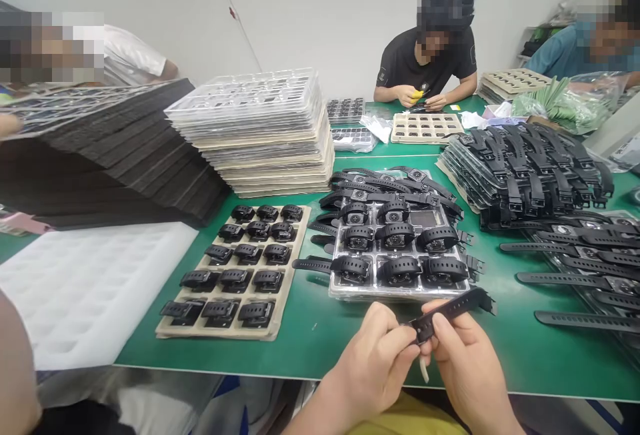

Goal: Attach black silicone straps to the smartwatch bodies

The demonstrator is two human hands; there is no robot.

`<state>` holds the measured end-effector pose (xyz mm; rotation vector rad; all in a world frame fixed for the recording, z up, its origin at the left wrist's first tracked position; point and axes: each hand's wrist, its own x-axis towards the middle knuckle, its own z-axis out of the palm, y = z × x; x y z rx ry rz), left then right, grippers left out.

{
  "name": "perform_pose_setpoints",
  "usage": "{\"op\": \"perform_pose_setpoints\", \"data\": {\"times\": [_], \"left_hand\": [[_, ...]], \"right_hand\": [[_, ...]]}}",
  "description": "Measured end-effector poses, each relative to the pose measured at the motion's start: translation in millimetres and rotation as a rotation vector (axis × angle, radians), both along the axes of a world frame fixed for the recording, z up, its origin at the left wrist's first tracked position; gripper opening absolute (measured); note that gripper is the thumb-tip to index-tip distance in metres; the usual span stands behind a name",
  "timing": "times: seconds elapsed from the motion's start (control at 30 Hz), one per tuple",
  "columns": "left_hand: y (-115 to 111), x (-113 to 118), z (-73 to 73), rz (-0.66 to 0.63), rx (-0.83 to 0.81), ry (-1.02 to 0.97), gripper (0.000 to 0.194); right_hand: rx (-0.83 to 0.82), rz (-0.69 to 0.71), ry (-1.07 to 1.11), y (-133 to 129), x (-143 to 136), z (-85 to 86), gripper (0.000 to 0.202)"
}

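Trays are spread ahead of both hands. A clear plastic tray (345, 292) loaded with black smartwatches (400, 268) is set just beyond the hands, with loose watches piled on its far side. A beige tray (285, 302) of coiled black straps is seen to its left, and a white foam tray (85, 288) further left at the desk edge. A tall stack of clear and beige trays (260, 132) is placed behind, beside a leaning stack of dark trays (135, 155). Watches with open straps are heaped on stacked trays (525, 168) at right, and more are laid flat near the right edge.

The green desk (310, 335) is shared by other people: one in a black shirt (425, 62) is seated opposite, another in a teal top is seen at far right, a third in white at far left. White walls are seen behind.

A black watch strap (453, 307) is held low at the near desk edge, just in front of the clear tray, angled up to the right, its row of holes visible. The strap's lower end is pinched by the left hand (373, 362), fingers curled closed. The same end is gripped by the right hand (467, 362), thumb and fingers closed on it.
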<state>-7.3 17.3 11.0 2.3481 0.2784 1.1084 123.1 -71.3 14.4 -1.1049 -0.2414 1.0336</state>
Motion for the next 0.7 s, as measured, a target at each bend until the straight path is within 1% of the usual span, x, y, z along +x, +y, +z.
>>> {"op": "perform_pose_setpoints", "data": {"times": [0.07, 0.27, 0.43, 0.5, 0.6, 0.7], "left_hand": [[0.0, 1.5, -1.8, 0.023, 0.024, -0.033, 0.020], [-2.3, 4.9, -3.4, 0.047, 0.009, -0.133, 0.022], [-2.9, 4.9, -8.3, 0.106, 0.033, -0.111, 0.017], [-2.5, 4.5, -11.7, 0.107, 0.029, -0.103, 0.018], [-1.4, 3.8, -15.0, 0.099, 0.026, -0.110, 0.018], [-0.4, 3.1, -15.0, 0.100, 0.035, -0.109, 0.018]], "right_hand": [[-0.016, 0.008, -0.010, -1.0, -2.2, 2.9, 0.038], [-0.033, 0.042, -0.077, -2.1, -2.7, 2.7, 0.039], [-0.100, 0.024, -0.265, 1.2, -5.2, 11.8, 0.041], [-0.119, 0.016, -0.328, 1.7, -5.6, 15.5, 0.042], [-0.123, 0.028, -0.352, 2.2, -4.3, 18.4, 0.043], [-0.122, 0.035, -0.328, 3.2, -2.2, 20.0, 0.043]]}}
